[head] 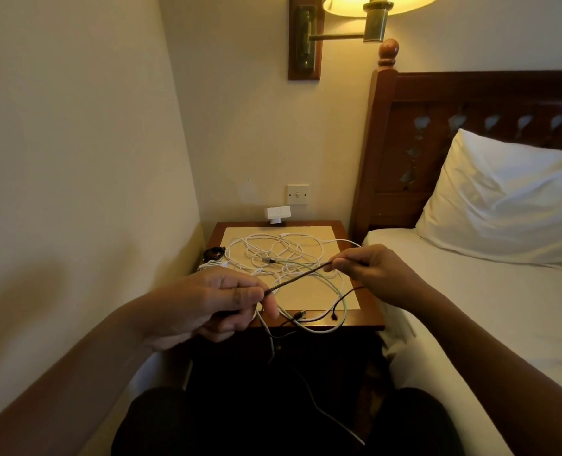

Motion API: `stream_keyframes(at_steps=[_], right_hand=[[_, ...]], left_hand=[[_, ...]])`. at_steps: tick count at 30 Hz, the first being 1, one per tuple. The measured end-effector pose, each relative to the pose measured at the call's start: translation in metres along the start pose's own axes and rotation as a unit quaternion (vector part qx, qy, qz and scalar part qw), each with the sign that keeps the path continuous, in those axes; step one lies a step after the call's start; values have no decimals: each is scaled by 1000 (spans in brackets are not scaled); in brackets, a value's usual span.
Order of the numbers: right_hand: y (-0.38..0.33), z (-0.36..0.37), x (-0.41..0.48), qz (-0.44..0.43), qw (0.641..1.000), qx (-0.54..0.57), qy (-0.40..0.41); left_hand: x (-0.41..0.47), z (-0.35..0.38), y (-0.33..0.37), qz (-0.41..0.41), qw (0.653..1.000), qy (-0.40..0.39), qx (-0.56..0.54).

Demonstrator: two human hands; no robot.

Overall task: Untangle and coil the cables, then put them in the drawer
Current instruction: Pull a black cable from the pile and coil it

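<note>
A dark cable [297, 276] is stretched taut in the air above a bedside table [306, 301], pinched at both ends of the span. The left grip [213, 301] clasps it between thumb and curled fingers at the lower, nearer end. The right grip [371, 268] nips it higher up, on the side nearer the bed. Beneath the span, a tangle of white cables [273, 255] sprawls across the table's pale top. A pale green cable [342, 307] loops over the front edge, and loose strands trail down toward the person's lap. A small black coil [214, 253] lies at the table's left edge. A white device [278, 214] stands at the back against the wall, just below a wall switch [297, 194]. A lit brass lamp [375, 24] hangs above. To the right, a white pillow [503, 205] leans against the carved wooden headboard [470, 90] of a made bed [503, 317].
</note>
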State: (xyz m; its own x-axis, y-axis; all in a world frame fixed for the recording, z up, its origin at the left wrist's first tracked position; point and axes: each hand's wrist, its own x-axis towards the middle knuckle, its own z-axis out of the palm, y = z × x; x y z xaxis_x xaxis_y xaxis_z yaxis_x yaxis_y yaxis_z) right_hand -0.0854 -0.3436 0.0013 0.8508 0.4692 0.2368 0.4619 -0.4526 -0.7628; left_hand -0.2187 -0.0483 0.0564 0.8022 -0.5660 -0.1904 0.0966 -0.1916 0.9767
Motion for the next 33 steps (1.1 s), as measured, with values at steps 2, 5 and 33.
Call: stream_keyframes(at_steps=[2, 5, 33], right_hand=[[9, -4, 0, 26, 1000, 7, -2], [27, -9, -3, 59, 998, 16, 0], [-56, 74, -32, -49, 994, 45, -87]], left_hand=[[-4, 2, -5, 19, 999, -10, -46], [-13, 2, -10, 60, 992, -34, -109], [21, 19, -32, 30, 980, 84, -178]])
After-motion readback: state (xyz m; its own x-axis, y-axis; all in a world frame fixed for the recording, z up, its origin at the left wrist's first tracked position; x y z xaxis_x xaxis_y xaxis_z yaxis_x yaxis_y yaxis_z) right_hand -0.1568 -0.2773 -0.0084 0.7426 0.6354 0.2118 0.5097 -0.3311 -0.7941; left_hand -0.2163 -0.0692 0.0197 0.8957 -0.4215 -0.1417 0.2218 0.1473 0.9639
